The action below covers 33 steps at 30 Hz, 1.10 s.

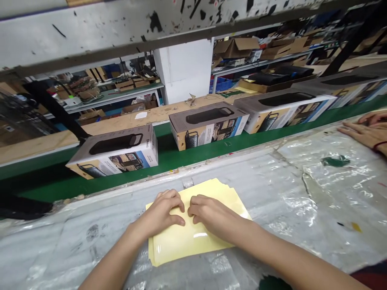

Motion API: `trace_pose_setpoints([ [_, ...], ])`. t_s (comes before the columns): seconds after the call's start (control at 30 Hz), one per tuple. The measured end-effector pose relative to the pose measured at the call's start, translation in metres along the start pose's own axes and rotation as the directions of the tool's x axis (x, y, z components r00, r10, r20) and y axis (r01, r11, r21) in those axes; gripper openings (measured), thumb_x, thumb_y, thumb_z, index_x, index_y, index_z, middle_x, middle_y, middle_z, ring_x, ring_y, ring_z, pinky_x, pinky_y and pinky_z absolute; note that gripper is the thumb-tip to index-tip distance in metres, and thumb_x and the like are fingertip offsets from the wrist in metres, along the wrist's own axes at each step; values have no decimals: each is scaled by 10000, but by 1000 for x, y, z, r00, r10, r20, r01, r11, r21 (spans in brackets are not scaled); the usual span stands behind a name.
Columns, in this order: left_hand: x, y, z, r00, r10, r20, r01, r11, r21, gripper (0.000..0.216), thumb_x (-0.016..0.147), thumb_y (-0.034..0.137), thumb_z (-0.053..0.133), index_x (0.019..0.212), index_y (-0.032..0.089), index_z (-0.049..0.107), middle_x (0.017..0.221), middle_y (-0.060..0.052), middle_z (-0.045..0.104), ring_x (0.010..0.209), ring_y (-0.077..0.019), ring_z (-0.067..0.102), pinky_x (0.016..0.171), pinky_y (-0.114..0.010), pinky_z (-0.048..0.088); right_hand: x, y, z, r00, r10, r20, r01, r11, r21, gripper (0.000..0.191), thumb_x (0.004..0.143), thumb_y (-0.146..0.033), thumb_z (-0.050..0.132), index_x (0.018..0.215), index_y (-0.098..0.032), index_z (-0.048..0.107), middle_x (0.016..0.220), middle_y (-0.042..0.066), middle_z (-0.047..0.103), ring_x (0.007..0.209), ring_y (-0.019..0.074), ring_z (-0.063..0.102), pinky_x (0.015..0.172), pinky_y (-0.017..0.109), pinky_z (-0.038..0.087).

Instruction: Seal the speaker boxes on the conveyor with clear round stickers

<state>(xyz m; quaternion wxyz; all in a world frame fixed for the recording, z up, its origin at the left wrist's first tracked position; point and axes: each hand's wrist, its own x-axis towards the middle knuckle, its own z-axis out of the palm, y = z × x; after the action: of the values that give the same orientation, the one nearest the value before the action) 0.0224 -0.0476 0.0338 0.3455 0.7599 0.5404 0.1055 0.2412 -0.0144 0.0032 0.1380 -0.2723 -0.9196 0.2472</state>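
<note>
A small stack of glossy yellow sheets [178,245] lies slightly askew on the plastic-covered bench in front of me. My left hand [169,211] rests on its left part, with thumb and forefinger apart and the other fingers bent. Close beside it, my right hand [208,211] is over the middle of the top sheet, its fingers curled and pressed together at the tips. Whatever those fingertips may hold is hidden or too small to name. A narrow gap separates the two hands.
Beyond the bench edge, a green conveyor belt [165,139] carries printed product boxes, including a near-left box [116,147] and a middle box [208,123]. A metal beam [121,32] crosses overhead. Another person's hands [367,131] rest at the right.
</note>
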Motion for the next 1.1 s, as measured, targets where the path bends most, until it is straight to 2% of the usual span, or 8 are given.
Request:
trace_pose_setpoints([
  [0.2,2,0,-1,1000,-20,15,20,999,-32,249,787,192,863,913,250,657,1044,12,583,1112,-244,531,994,-358,379,-4,-3,-9,1000,23,-7,-23,998,51,288,851,20,594,972,-208,723,949,29,634,890,194,629,756,264,471],
  [0.37,2,1,-1,999,-42,21,43,998,-34,265,772,198,879,911,248,660,1052,10,582,1120,-248,529,994,-359,382,-11,-6,-13,998,38,51,-41,997,68,267,909,-6,537,831,-211,689,930,24,604,869,187,607,714,258,455],
  [0.57,2,-2,1,999,-42,27,43,999,-11,258,786,206,869,935,253,663,1084,7,582,1139,-256,515,1010,-368,376,-15,3,-23,996,74,52,-88,923,375,244,867,11,542,834,-215,629,926,9,557,844,162,596,773,267,472],
  [0.73,-1,-2,2,1000,1,21,-2,998,60,211,835,192,817,962,252,660,1080,7,587,1107,-252,517,985,-374,382,-23,-1,-44,965,176,-194,-24,798,603,55,940,-191,644,900,-229,642,875,13,564,781,170,566,733,279,487],
  [0.8,-1,-2,3,999,27,18,-28,998,61,182,849,177,789,957,249,661,1073,4,584,1096,-247,521,981,-373,386,-28,-10,-42,985,87,-151,8,844,537,224,959,-175,632,1166,-261,642,1005,37,604,877,184,583,797,293,500],
  [0.9,-1,-3,2,999,38,17,-38,999,25,172,855,129,740,949,244,654,1080,-1,577,1108,-247,516,987,-369,389,-37,-23,-26,993,-108,51,90,957,274,598,950,-18,524,1468,-313,468,1168,69,632,1015,223,579,870,339,497],
  [1.0,-1,-3,1,999,17,32,-17,1000,-2,214,841,70,721,944,238,638,1079,-3,574,1122,-246,508,1000,-370,378,-43,-29,-8,984,-163,74,163,987,12,678,929,48,420,1535,-251,375,1105,86,667,996,250,569,855,369,485],
  [1.1,-2,-3,1,1000,1,28,0,1000,-7,249,813,41,748,926,233,637,1066,1,573,1113,-238,506,1006,-370,365,-43,-29,3,983,-183,28,185,977,-109,613,977,-83,497,1554,-168,308,1041,90,684,931,250,581,802,354,484],
])
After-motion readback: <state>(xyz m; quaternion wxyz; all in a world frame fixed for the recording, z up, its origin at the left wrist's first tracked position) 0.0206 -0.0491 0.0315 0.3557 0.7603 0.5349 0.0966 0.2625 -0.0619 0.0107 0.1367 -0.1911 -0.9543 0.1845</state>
